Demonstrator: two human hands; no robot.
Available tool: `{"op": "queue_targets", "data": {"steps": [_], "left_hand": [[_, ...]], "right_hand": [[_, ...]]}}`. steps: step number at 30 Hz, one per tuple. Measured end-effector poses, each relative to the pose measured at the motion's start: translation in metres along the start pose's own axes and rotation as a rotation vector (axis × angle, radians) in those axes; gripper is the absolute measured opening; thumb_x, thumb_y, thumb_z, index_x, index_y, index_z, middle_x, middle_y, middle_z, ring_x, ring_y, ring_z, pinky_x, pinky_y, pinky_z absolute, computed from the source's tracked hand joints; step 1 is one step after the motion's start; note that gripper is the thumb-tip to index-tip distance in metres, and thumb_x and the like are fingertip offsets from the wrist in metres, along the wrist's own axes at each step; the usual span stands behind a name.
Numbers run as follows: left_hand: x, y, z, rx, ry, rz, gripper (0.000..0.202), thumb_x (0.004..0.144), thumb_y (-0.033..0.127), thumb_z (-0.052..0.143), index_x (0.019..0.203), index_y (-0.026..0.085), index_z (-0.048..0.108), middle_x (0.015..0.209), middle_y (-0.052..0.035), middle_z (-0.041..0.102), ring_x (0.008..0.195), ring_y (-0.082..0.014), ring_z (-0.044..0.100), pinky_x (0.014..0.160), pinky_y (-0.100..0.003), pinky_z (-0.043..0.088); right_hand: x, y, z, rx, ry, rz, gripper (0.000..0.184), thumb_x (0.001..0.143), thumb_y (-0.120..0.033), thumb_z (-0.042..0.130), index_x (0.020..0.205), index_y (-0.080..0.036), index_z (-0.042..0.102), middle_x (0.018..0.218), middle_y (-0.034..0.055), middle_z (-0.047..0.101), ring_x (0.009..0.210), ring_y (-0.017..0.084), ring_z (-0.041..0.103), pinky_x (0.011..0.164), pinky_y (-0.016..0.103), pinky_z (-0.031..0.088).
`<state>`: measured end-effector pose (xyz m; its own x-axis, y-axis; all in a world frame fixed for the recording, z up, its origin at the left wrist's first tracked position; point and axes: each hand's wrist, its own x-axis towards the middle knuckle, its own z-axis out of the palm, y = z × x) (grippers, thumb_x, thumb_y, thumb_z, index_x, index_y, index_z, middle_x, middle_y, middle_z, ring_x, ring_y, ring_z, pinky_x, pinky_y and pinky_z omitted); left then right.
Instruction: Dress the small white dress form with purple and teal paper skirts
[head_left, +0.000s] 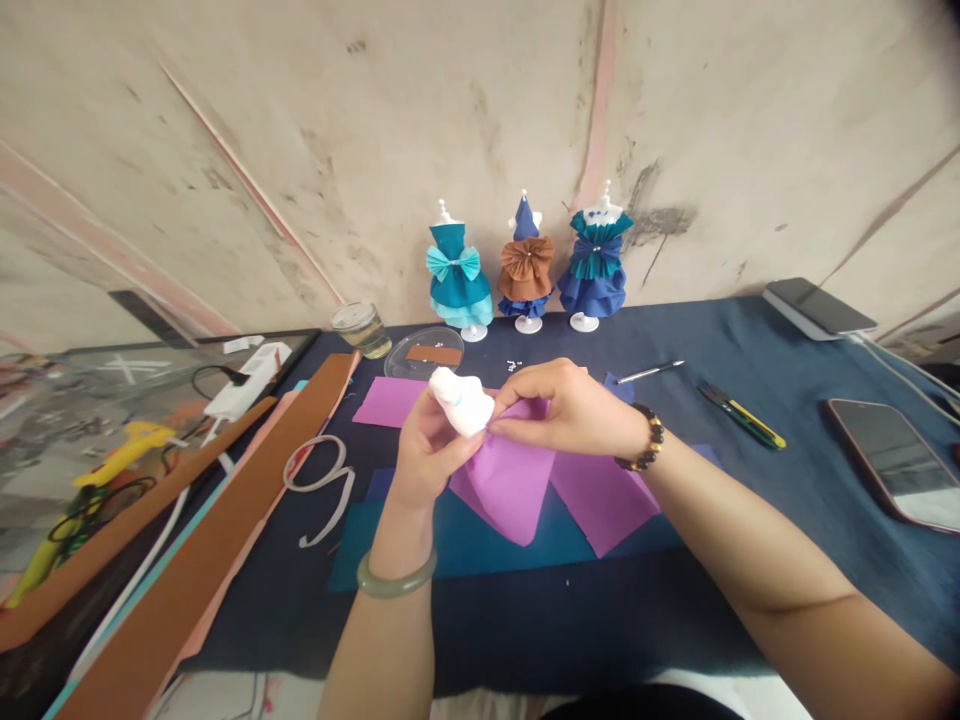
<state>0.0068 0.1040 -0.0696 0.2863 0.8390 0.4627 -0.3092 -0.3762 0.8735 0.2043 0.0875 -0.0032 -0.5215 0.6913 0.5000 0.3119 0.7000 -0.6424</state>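
Note:
My left hand point(425, 450) is closed around a small white dress-form torso point(463, 398), tilted with its neck toward the upper left. Between the thumb and fingers of my right hand point(566, 405) is the gathered edge of a purple crepe paper piece point(514, 485), pressed against the lower end of the torso. The rest of that paper hangs down below both hands. More purple paper point(607, 500) lies flat under my right wrist, and another purple strip point(386, 400) lies left of my left hand. Beneath them is a teal sheet point(450, 550).
Three dressed miniature mannequins point(459, 270) stand by the wall. A roll of white tape point(319, 465), brown paper point(262, 500), a glass of liquid point(361, 330) and a clear dish point(424, 352) are left. Rightward lie a pen point(651, 371), a utility knife point(741, 413) and a phone point(900, 460).

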Motion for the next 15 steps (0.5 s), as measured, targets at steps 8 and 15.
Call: {"op": "queue_targets", "data": {"steps": [8,15], "left_hand": [[0.0002,-0.0014,0.0002,-0.023,-0.027,0.021,0.044,0.071,0.03,0.083,0.111,0.024,0.065,0.107,-0.0073,0.073,0.091,-0.023,0.071,0.079,-0.034,0.058],[0.0,-0.0015,0.0015,0.009,0.009,0.047,0.044,0.073,0.024,0.08,0.113,0.023,0.063,0.111,-0.0071,0.073,0.098,-0.0219,0.071,0.084,-0.033,0.059]], "right_hand": [[0.001,0.0012,0.0007,0.003,0.023,0.071,0.015,0.081,-0.026,0.07,0.074,-0.015,0.063,0.069,-0.0017,0.065,0.059,0.007,0.052,0.057,0.019,0.038],[0.0017,0.0041,0.0022,0.04,0.015,0.043,0.01,0.082,-0.024,0.068,0.08,-0.015,0.065,0.078,0.0015,0.071,0.069,0.011,0.061,0.066,0.022,0.046]]}}
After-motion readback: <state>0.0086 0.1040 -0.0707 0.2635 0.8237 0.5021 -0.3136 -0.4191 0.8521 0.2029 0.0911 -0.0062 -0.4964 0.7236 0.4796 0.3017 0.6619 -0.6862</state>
